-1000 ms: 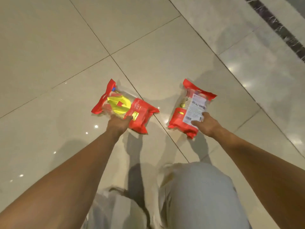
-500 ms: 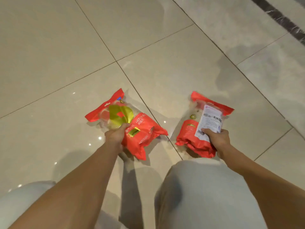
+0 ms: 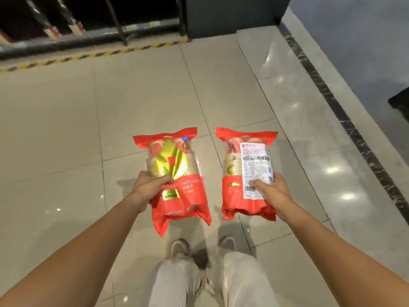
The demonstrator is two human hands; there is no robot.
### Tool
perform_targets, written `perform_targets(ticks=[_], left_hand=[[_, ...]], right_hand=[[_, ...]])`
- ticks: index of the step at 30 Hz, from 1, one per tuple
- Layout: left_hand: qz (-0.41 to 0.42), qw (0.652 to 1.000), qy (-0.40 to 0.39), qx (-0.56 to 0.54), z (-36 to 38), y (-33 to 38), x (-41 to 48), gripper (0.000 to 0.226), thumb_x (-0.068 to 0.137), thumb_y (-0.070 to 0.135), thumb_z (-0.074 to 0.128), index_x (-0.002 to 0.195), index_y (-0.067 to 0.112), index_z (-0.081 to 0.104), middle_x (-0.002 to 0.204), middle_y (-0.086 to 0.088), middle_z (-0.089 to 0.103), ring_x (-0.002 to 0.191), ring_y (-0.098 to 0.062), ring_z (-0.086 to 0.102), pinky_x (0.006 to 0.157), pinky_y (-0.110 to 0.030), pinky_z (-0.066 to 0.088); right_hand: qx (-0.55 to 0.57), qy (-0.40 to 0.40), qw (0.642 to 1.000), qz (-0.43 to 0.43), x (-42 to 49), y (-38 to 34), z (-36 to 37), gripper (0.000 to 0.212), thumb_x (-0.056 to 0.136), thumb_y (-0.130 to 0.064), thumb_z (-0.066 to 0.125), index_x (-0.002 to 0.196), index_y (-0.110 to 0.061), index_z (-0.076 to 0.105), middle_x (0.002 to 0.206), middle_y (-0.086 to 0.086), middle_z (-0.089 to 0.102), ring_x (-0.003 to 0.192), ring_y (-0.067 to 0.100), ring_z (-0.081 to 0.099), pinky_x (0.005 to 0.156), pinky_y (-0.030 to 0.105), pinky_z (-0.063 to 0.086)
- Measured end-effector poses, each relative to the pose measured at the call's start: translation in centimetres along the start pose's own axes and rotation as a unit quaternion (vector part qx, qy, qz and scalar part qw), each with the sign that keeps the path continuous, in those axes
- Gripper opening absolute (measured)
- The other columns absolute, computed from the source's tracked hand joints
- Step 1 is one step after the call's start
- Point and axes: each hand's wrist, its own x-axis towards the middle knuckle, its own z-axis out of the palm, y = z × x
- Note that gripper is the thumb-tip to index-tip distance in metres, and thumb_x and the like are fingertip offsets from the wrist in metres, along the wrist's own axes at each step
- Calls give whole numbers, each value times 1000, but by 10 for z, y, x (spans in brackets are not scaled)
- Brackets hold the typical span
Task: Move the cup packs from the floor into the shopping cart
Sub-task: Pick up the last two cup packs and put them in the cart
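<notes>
Two red cup packs hang in the air above the tiled floor, one in each hand. My left hand (image 3: 148,187) grips the left cup pack (image 3: 177,191), which shows a gold leaf design and stacked cups through clear film. My right hand (image 3: 273,192) grips the right cup pack (image 3: 235,173) by its lower right side, its white printed label facing me. Both packs are held upright, side by side, a small gap between them. No shopping cart is in view.
A dark shelf unit (image 3: 88,21) with a yellow-black striped floor strip (image 3: 88,55) runs along the top. A dark marble border (image 3: 345,120) crosses the floor at the right. My feet (image 3: 203,247) stand below the packs on beige tiles.
Both packs have come up off the floor and now stand upright in my hands. I have risen from a crouch, and the view now reaches the shelf ahead.
</notes>
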Motion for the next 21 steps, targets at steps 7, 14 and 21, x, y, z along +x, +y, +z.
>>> perform_targets(ticks=[7,14,21], left_hand=[[54,995,70,-46,-141,33,-181,45,69,21,88,110,11,71,95,-9,80,76,-23,77,56,-25,53],[83,962,204,-160,-223,-25,-332,57,75,18,86,125,13,59,109,-9,76,83,-21,75,53,-24,54],[32,898,354,-260,-285,-161,-490,64,68,20,89,122,14,56,107,-10,75,87,-26,76,67,-35,60]], right_hand=[[-34,-111,988,-102,-172,-123,28,62,77,-6,87,128,-10,52,107,3,74,84,17,76,56,23,60],[-88,-250,941,-208,-287,-159,91,66,73,-17,89,129,-18,53,114,2,75,96,23,77,86,47,64],[-153,-386,871,-263,-422,-120,177,64,75,-13,88,128,-18,52,114,1,74,97,22,76,83,42,63]])
